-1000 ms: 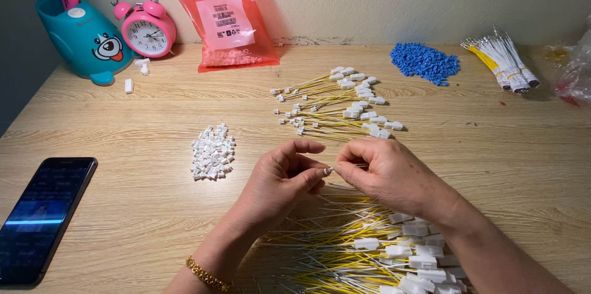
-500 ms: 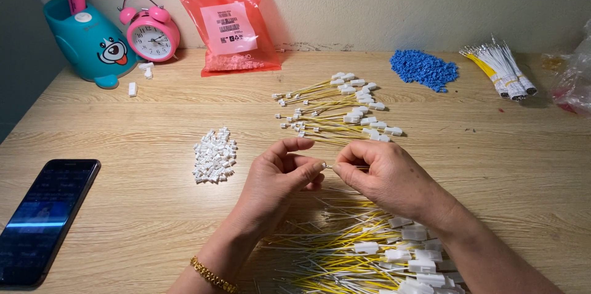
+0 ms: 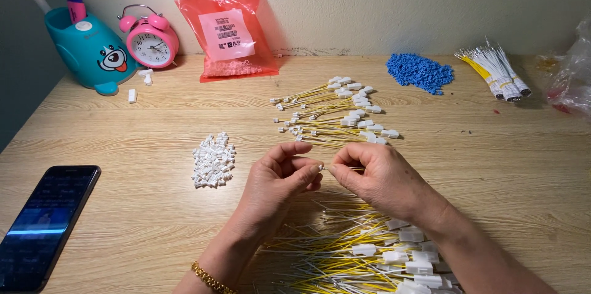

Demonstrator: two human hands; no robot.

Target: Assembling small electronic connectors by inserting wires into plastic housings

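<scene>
My left hand (image 3: 280,180) and my right hand (image 3: 378,177) meet over the middle of the wooden table (image 3: 123,134). Between their fingertips they pinch one thin yellow and white wire (image 3: 324,167), with a tiny white connector at the left fingertips. Under my wrists lies a heap of yellow wires with white plugs (image 3: 357,251). A second batch of yellow wires with white ends (image 3: 335,112) lies fanned out just beyond my hands. To the left of my left hand sits a small pile of white connectors (image 3: 213,160).
A dark phone (image 3: 46,223) lies at the front left edge. Along the back wall stand a teal pen holder (image 3: 89,51), a pink alarm clock (image 3: 151,38) and a red plastic bag (image 3: 229,29). Blue beads (image 3: 418,72), a bundle of white wires (image 3: 495,72) and a clear bag (image 3: 569,78) are back right.
Both hands stayed pinched together and shifted slightly nearer and lower in view. Nothing else on the table moved.
</scene>
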